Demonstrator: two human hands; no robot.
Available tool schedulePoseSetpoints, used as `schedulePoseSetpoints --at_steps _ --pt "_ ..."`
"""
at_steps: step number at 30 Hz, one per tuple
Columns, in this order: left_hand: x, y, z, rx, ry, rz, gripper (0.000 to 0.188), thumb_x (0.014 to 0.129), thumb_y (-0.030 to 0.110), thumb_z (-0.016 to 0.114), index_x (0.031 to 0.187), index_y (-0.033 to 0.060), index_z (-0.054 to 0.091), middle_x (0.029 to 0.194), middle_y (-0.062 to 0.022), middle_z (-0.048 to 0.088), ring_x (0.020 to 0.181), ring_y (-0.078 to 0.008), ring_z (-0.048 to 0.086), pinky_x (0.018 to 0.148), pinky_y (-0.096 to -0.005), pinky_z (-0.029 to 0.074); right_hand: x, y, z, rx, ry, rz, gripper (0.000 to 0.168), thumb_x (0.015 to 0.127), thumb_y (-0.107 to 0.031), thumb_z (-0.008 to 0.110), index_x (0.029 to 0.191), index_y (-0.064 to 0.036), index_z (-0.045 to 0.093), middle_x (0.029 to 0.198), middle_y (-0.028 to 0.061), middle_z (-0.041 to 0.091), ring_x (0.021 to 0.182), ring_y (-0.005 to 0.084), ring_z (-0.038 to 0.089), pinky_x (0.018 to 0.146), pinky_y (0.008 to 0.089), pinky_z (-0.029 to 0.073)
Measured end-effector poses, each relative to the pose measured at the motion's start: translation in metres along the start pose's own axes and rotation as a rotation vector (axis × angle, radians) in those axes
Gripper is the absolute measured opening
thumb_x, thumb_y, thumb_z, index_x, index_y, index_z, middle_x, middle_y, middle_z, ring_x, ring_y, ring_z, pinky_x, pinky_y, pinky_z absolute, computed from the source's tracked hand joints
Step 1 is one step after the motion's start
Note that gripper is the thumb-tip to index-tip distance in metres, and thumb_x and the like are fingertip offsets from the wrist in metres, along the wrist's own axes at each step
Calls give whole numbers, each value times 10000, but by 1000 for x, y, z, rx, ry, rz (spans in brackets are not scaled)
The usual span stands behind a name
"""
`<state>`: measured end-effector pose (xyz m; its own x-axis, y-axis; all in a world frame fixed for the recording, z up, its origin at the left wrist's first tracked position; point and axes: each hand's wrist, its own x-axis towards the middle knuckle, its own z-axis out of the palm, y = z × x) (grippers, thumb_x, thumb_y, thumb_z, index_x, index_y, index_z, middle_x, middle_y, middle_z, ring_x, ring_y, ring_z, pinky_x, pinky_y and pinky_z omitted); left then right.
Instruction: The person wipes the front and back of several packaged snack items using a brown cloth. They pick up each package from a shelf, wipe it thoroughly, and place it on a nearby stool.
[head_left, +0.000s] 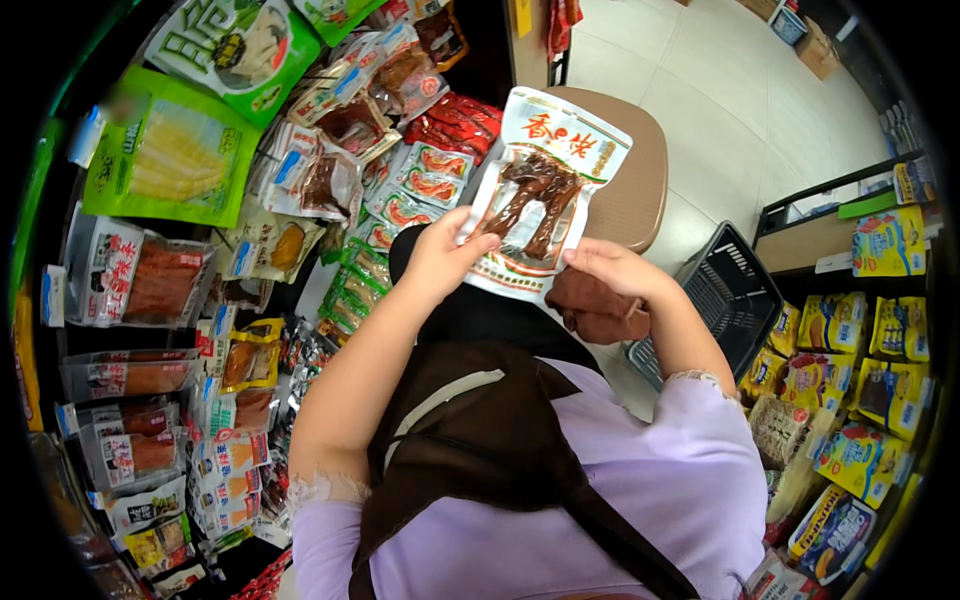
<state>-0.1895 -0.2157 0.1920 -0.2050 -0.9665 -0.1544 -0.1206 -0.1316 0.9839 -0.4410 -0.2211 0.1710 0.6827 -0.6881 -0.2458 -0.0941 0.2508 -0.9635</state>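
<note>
A white plastic snack pouch (551, 191) with a clear window is held up in front of me, and dark brown glossy meat pieces show through the window. My left hand (442, 251) pinches its left edge, thumb on the front. On the opposite lower edge, my right hand (615, 270) grips the pouch between thumb and fingers. A brown cloth (600, 307) hangs bunched under my right hand, apparently held by the fingers, which are partly hidden. Red printing and writing run across the front of the pouch.
Packaged snacks hang and lie to my left, among them a green pouch (169, 150) and a red packet pile (455, 124). A brown plastic stool (630, 165) stands behind the pouch. A dark shopping basket (720, 300) sits on the right, beside shelves of yellow packets (832, 322).
</note>
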Motion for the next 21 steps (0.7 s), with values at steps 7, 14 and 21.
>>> schedulePoseSetpoints --at_steps 7,14,21 --pt "62 -16 48 217 -106 70 278 775 143 654 1022 38 582 876 -62 634 796 -116 577 723 -264 447 -17 34 -54 84 244 52 336 919 -234 451 1099 31 550 1097 75 576 1038 132 495 911 261 368" --pt "100 -31 68 438 -173 78 393 752 201 670 1073 20 535 979 -183 604 900 -295 585 780 -346 444 -16 51 -97 82 319 138 351 917 -244 461 1102 43 543 1088 72 577 1000 126 504 901 258 377" --pt "117 -62 75 487 -168 14 508 750 147 661 1186 4 441 1045 -211 575 990 -323 550 839 -367 425 -3 73 -121 -75 383 281 349 885 -283 496 1010 32 579 956 53 603 886 112 513 820 244 407"
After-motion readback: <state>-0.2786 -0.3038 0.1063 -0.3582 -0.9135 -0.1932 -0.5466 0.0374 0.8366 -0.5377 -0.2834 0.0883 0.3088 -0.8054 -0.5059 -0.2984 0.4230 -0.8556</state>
